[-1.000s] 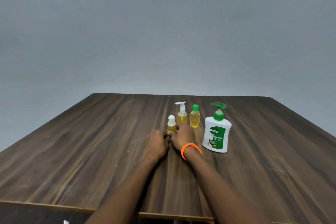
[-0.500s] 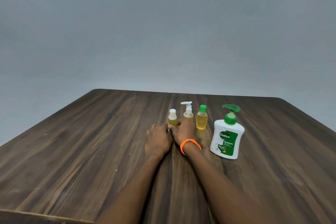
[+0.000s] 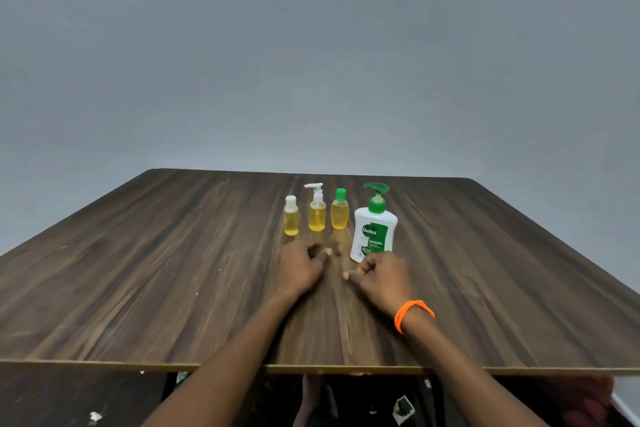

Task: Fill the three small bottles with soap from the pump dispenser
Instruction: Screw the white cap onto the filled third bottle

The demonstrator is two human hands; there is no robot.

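Three small bottles of yellow liquid stand upright in a row: a white-capped bottle [image 3: 291, 216], a white pump-top bottle [image 3: 317, 210] and a green-capped bottle [image 3: 339, 210]. Right of them stands the white pump dispenser [image 3: 374, 224] with a green pump and green label. My left hand [image 3: 300, 268] rests on the table in front of the bottles, fingers curled, holding nothing. My right hand [image 3: 382, 276], with an orange band at the wrist, rests curled just in front of the dispenser, also holding nothing. Neither hand touches a bottle.
The dark wooden table [image 3: 138, 270] reaches a plain grey wall at the back. Its near edge [image 3: 104, 363] crosses the bottom of the view, with the floor and small scraps below it.
Both hands have pulled back from the white-capped bottle toward me and moved apart. The right hand shifted right, in front of the dispenser. The camera view has tilted back.
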